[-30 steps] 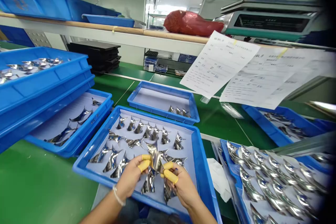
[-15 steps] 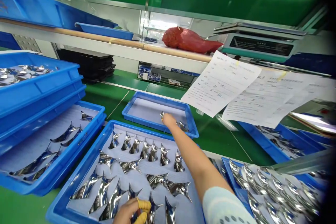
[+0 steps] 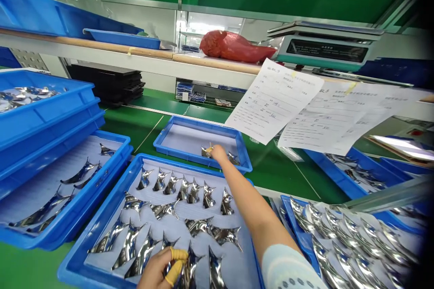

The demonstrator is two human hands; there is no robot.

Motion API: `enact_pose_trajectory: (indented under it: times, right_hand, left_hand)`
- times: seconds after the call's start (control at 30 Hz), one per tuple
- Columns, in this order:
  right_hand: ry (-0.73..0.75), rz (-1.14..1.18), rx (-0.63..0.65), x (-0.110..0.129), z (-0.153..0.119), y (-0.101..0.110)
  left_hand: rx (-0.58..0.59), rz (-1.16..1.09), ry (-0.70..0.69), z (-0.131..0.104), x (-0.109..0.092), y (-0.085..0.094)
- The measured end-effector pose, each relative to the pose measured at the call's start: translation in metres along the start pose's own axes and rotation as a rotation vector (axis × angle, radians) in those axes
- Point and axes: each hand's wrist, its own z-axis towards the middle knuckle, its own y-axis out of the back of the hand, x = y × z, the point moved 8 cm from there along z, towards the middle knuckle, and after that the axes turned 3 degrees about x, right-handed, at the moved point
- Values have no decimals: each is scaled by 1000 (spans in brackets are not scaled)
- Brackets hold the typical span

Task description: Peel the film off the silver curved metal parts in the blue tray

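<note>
My right hand [image 3: 219,152], with a yellow finger cover, reaches into the small far blue tray [image 3: 158,146]. Its fingers pinch a small curved chrome metal part [image 3: 204,151] low against the tray's paper liner; another chrome part [image 3: 233,158] lies just to the right. Down at the bottom, my left hand [image 3: 159,268], yellow covers on thumb and finger, closes around a pointed chrome part [image 3: 167,240], mostly hidden by the hand. That hand is inside the large near blue tray [image 3: 73,253], where several shiny curved parts [image 3: 144,178] lie in rows on white paper.
Stacked blue trays [image 3: 50,119] with chrome parts stand at left. Another blue tray [image 3: 285,210] of curved parts sits at right. Paper sheets [image 3: 276,101] hang from the shelf, which bears a red bag [image 3: 233,47] and a scale [image 3: 325,49].
My right hand has lowered its chrome part toward the far tray's liner, left of the other part there. My left hand stays at the same chrome part. The view has shifted slightly.
</note>
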Motion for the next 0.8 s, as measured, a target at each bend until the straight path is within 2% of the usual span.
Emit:
enact_pose_trajectory:
  times: [0.07,0.13,0.3,0.37,0.43,0.5,0.6,0.7,0.8]
  right_hand:
    - [74,19,-4,-15,-34,-3]
    - [146,38,35,-32,-78,-18]
    - [246,48,263,-61,-194,-91]
    - [266,26,316,-64,-226,-116]
    - [277,1,326,-64,-244,-131]
    - [284,-15,302,-63,-247,-133]
    - [285,-13,213,-62,-228,-115]
    - [271,22,84,-61,-184,-79]
    - [235,78,-39,-62,-124,-42]
  left_hand:
    - [18,8,39,-2,-5,2]
    - [54,17,82,-3,-9,4]
    - [96,65,73,-4,-13,8]
    - [94,94,46,-4,-11,7]
    - [86,127,21,-5,-9,6]
    - [72,165,2,-7,-10,5]
    - [61,215,-21,-9,-14,4]
    - [80,246,-42,-10,-19,0]
    - [92,251,-49,-10,-20,-3]
